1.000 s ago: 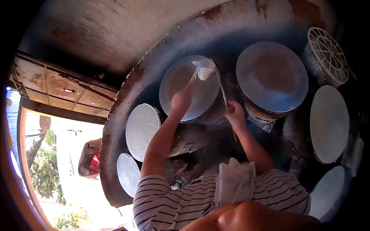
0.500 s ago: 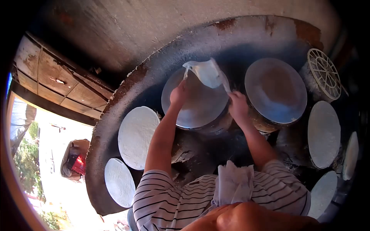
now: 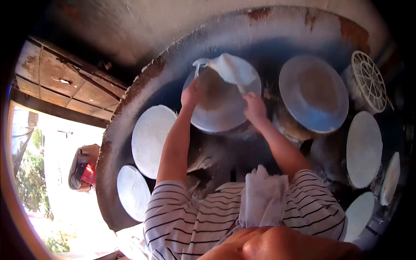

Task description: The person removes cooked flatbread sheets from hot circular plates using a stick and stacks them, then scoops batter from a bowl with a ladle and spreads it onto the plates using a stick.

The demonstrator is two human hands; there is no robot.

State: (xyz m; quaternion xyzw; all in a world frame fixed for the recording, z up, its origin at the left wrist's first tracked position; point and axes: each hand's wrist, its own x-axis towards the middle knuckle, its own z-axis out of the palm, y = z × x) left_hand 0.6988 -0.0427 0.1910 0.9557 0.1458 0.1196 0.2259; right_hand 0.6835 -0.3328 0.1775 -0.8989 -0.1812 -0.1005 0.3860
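A thin white sheet of dough (image 3: 225, 65) hangs and folds over the far side of a round grey griddle (image 3: 212, 117). My left hand (image 3: 190, 95) is closed round a thin light-coloured tool (image 3: 197, 71), whose tip meets a pale strip at the sheet's left end. The tool's exact kind is unclear. My right hand (image 3: 255, 106) grips a flat stick (image 3: 239, 82) that reaches up to the sheet's right part. Both hands are above the near half of this griddle, apart from its surface as far as I can see.
A second griddle (image 3: 314, 93) stands to the right, beside a round lattice rack (image 3: 368, 81). White-coated discs (image 3: 152, 141) lie at left, with more discs (image 3: 364, 149) at right. A curved, crusted wall (image 3: 149, 80) rises behind; bright outdoor ground shows at left.
Both hands have moved up and left in view, carrying the tools. The white sheet has shifted the same way and now looks more bunched over the griddle's far edge.
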